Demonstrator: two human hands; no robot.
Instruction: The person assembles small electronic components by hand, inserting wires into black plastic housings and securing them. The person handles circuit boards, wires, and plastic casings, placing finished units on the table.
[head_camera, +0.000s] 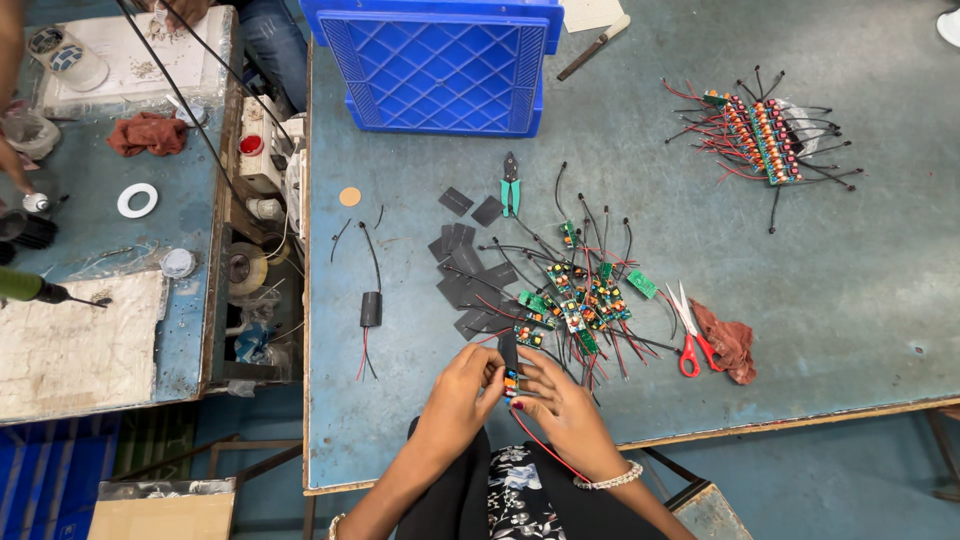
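A small circuit board (511, 380) with a black sleeve over its upper part is held at lower centre of the frame, between the two hands and just above the table's near edge. The left hand (462, 392) is closed on the board's left side, fingers curled round it. The right hand (556, 400) is closed less tightly, thumb and fingertips pinching the board's right side; a red wire (540, 447) trails from the board down past the right wrist.

Just above the hands, at centre frame, a loose pile of green circuit boards (577, 295) is seen; roughly ten, though overlapping wires prevent an exact count. About ten black sleeve pieces (470, 265) lie scattered to the pile's left. One finished sleeved unit (371, 309) lies apart, left of centre.

At upper right, one neat row of wired boards (762, 138) is laid out. One pair of red-handled scissors (688, 335) lies right of the pile, beside one reddish rag (730, 340). One green-handled cutter (511, 185) lies above the sleeves. One blue crate (440, 62) stands at top centre of the blue-grey table (850, 300).
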